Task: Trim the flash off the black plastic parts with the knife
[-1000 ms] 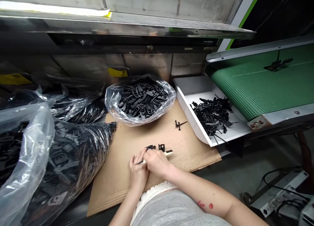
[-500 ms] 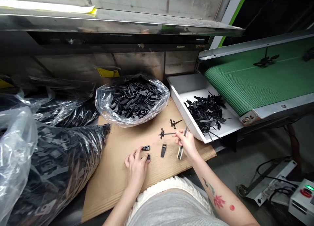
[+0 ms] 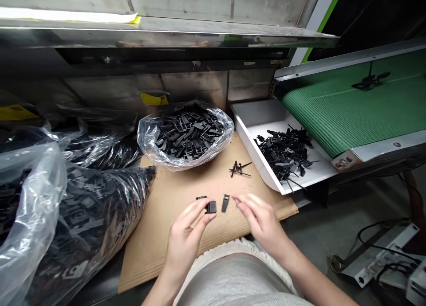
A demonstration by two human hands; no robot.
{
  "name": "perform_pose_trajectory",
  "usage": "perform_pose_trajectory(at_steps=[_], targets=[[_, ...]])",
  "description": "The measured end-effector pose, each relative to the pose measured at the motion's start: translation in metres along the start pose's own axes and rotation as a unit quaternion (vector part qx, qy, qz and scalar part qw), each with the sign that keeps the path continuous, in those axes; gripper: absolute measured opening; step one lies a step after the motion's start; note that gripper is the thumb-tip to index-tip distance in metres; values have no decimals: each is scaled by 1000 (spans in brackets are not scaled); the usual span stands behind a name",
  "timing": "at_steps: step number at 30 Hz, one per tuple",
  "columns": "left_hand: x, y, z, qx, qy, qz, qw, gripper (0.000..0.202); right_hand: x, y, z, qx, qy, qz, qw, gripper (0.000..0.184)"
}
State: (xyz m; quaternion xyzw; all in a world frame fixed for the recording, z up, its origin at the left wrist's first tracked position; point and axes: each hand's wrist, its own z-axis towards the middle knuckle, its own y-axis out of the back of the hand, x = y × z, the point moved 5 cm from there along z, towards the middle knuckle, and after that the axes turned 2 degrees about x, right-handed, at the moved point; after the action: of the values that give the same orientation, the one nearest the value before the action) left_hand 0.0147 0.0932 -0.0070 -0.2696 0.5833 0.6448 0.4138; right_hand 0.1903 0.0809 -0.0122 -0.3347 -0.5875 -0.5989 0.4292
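My left hand [image 3: 186, 230] pinches a small black plastic piece [image 3: 212, 207] between thumb and fingertips, just above the cardboard. A second black part [image 3: 201, 198] lies behind those fingertips, mostly covered. Between my two hands, a flat black plastic clip [image 3: 225, 203] with a slotted end rests on the board. My right hand [image 3: 259, 213] is to the right of that clip, fingers drawn together and slightly blurred; whatever they may hold is hidden. Farther back, thin black sprues [image 3: 239, 169] lie crossed in a small heap.
A cardboard sheet [image 3: 159, 235] covers the worktop. Behind it sits an open plastic bag [image 3: 186, 164] full of black clips. Full bags [image 3: 100, 221] crowd the left. At right, a white tray [image 3: 248, 151] holds black mouldings below a green conveyor belt [image 3: 333, 115]. A metal shelf [image 3: 199, 37] overhangs.
My left hand has lifted the black piece off the cardboard. My right hand has let go of a sprue, now in the heap behind, and come nearer my left. The cutter it held is out of sight.
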Motion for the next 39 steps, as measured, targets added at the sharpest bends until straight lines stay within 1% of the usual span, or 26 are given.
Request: perform_pose_trajectory(at_steps=[2, 3, 4, 8, 12, 16, 21, 23, 25, 27, 28, 29, 31, 32, 33, 35, 39], targets=[[-13, 5, -2, -3, -22, -19, 1000, 22, 28, -2, -12, 5, 99, -83, 992, 26], [-18, 8, -3, -4, -34, -25, 999, 21, 37, -3, -15, -1, 133, -115, 984, 26], [-21, 10, -4, -3, -45, -29, 999, 20, 42, -3, -17, -9, 153, -134, 979, 25], [-28, 13, -8, 6, -83, -18, 996, 18, 46, -2, -14, -17, 181, -160, 970, 23], [-32, 14, -8, -6, -107, -9, 994, 18, 47, -2, -13, -11, 191, -148, 970, 22], [-34, 13, -9, -11, -122, -11, 992, 18, 50, -2, -17, -7, 190, -147, 971, 21], [-36, 12, -10, 3, -127, -32, 991, 18, 48, -5, -16, 2, 188, -155, 970, 20], [-38, 13, -11, 9, -129, -44, 991, 18, 44, -2, -13, -12, 185, -169, 968, 20], [-40, 13, -13, 17, -130, -55, 990, 17, 39, 6, -10, -45, 167, -183, 968, 21], [-39, 13, -13, 19, -122, -61, 991, 16, 37, 15, -8, -70, 144, -166, 973, 20], [-38, 13, -13, 17, -114, -60, 992, 16, 37, 17, -8, -67, 134, -138, 979, 20], [-37, 13, -13, 13, -107, -57, 993, 17, 37, 18, -9, -47, 124, -99, 986, 20], [-36, 12, -13, 12, -106, -49, 993, 19, 40, 13, -11, 9, 96, -21, 995, 20], [-36, 12, -13, 13, -112, -45, 993, 21, 41, 10, -12, 32, 80, 2, 996, 21], [-37, 12, -13, 16, -120, -42, 992, 23, 43, 7, -12, 46, 67, 10, 997, 24], [-38, 11, -13, 17, -132, -38, 990, 24, 45, 1, -11, 54, 53, -2, 997, 27], [-40, 13, -15, 11, -134, -31, 990, 23, 47, -6, -6, 62, 56, -16, 996, 28]])
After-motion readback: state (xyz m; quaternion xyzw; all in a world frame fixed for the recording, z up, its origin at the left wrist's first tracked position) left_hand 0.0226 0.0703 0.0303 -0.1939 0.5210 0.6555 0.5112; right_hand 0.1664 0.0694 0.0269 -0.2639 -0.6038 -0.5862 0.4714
